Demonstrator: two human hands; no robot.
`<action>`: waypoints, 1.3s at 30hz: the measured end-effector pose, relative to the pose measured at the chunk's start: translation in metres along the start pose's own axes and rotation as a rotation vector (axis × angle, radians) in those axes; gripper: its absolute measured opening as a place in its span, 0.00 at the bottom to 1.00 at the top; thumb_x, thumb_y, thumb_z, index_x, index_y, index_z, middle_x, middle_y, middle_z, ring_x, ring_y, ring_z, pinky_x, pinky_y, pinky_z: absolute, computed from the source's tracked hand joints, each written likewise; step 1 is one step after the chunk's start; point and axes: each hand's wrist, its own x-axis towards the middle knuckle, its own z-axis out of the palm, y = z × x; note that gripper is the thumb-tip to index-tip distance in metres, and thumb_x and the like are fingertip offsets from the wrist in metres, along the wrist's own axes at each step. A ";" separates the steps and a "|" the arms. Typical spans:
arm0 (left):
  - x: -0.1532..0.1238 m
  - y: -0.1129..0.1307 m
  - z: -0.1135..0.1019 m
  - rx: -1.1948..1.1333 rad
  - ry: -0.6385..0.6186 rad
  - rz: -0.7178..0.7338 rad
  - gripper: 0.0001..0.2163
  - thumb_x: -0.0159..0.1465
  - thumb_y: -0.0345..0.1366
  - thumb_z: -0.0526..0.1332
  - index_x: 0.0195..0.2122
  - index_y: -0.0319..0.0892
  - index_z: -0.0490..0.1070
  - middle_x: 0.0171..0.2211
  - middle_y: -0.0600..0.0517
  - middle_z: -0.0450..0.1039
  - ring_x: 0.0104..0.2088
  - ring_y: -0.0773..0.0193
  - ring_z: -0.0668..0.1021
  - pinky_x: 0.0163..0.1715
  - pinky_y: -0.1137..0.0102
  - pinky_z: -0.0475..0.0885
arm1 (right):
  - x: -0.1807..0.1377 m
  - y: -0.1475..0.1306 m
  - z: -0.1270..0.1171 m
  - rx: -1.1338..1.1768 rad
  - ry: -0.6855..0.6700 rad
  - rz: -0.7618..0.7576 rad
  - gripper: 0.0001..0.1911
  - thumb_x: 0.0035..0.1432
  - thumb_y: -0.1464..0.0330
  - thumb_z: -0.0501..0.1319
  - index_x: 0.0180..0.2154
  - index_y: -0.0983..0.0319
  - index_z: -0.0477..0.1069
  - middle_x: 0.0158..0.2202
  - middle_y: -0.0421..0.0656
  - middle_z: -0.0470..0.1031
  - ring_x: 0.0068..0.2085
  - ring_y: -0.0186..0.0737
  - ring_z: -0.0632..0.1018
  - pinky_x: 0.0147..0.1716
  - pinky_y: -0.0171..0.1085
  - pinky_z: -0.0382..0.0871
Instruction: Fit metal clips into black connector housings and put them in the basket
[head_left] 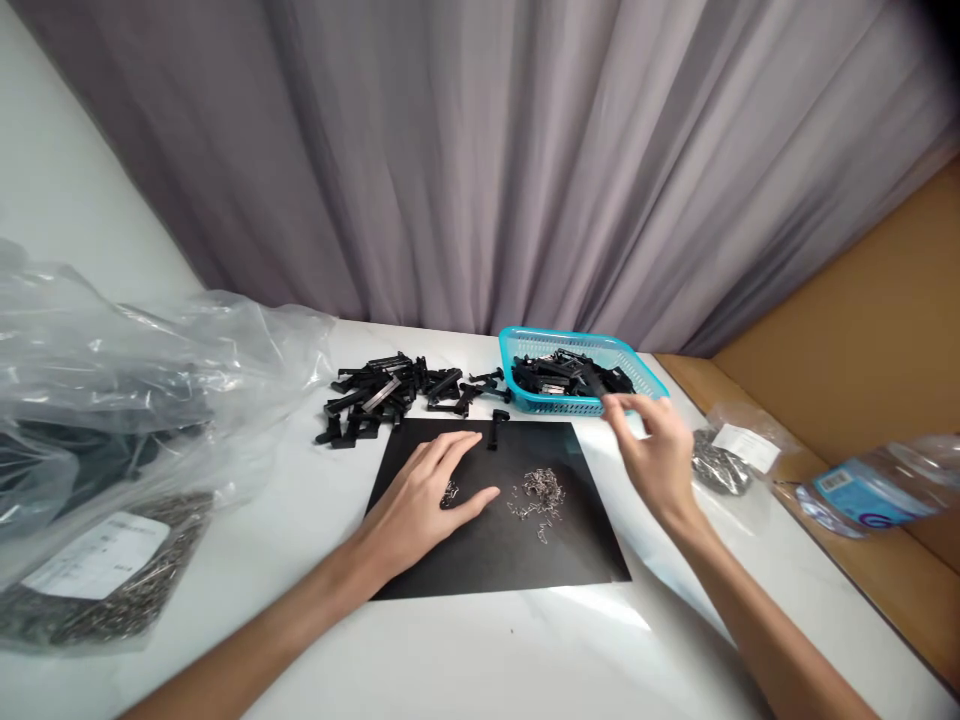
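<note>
My left hand (427,485) hovers over a black sheet (487,565), thumb and fingers apart with nothing between them. A small cluster of metal bits (449,494) shows partly behind it. To its right on the sheet lies a loose pile of tiny metal clips or springs (543,490). One black plastic part (495,430) rests at the sheet's top edge. My right hand (654,445) pinches a dark plastic piece (595,380) at the near rim of a blue basket (525,402), which holds many similar black parts (551,372).
A heap of black parts (375,395) lies left of the basket. Large clear plastic bags (150,350) fill the left side, one with metal pieces (127,610). At right are a small bag of metal pieces (720,465) and a plastic bottle (885,485). A curtain (420,160) hangs behind.
</note>
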 end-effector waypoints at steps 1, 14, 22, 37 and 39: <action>0.000 -0.001 0.001 0.024 -0.018 0.004 0.23 0.69 0.44 0.65 0.63 0.46 0.65 0.58 0.46 0.74 0.55 0.50 0.79 0.56 0.53 0.77 | 0.008 0.011 0.000 -0.083 0.047 0.017 0.22 0.70 0.52 0.57 0.37 0.60 0.80 0.37 0.48 0.83 0.38 0.49 0.76 0.40 0.43 0.66; 0.002 0.001 0.002 0.086 0.044 0.091 0.12 0.70 0.41 0.64 0.51 0.44 0.72 0.48 0.48 0.78 0.46 0.53 0.80 0.49 0.57 0.75 | -0.006 -0.004 0.024 -0.199 -0.154 -0.157 0.22 0.77 0.61 0.45 0.53 0.61 0.75 0.44 0.51 0.77 0.44 0.49 0.76 0.42 0.44 0.68; 0.002 0.001 0.002 0.082 0.077 0.046 0.08 0.72 0.40 0.61 0.49 0.44 0.71 0.47 0.49 0.78 0.46 0.55 0.79 0.50 0.59 0.73 | -0.032 -0.051 0.045 -0.199 -0.625 -0.438 0.21 0.76 0.62 0.51 0.63 0.57 0.71 0.55 0.51 0.76 0.50 0.52 0.74 0.50 0.50 0.71; 0.001 0.003 0.003 0.093 0.086 0.071 0.24 0.66 0.42 0.68 0.60 0.45 0.65 0.53 0.46 0.76 0.52 0.49 0.78 0.53 0.56 0.72 | -0.031 -0.047 0.016 0.447 -0.706 0.005 0.09 0.69 0.61 0.62 0.45 0.56 0.79 0.44 0.43 0.82 0.40 0.42 0.78 0.38 0.39 0.71; 0.001 0.004 0.001 0.099 0.067 0.136 0.23 0.66 0.42 0.68 0.60 0.46 0.66 0.53 0.46 0.77 0.52 0.49 0.78 0.55 0.56 0.71 | -0.031 -0.050 0.012 0.557 -0.726 0.100 0.11 0.68 0.58 0.64 0.44 0.56 0.80 0.44 0.43 0.83 0.41 0.42 0.80 0.39 0.38 0.72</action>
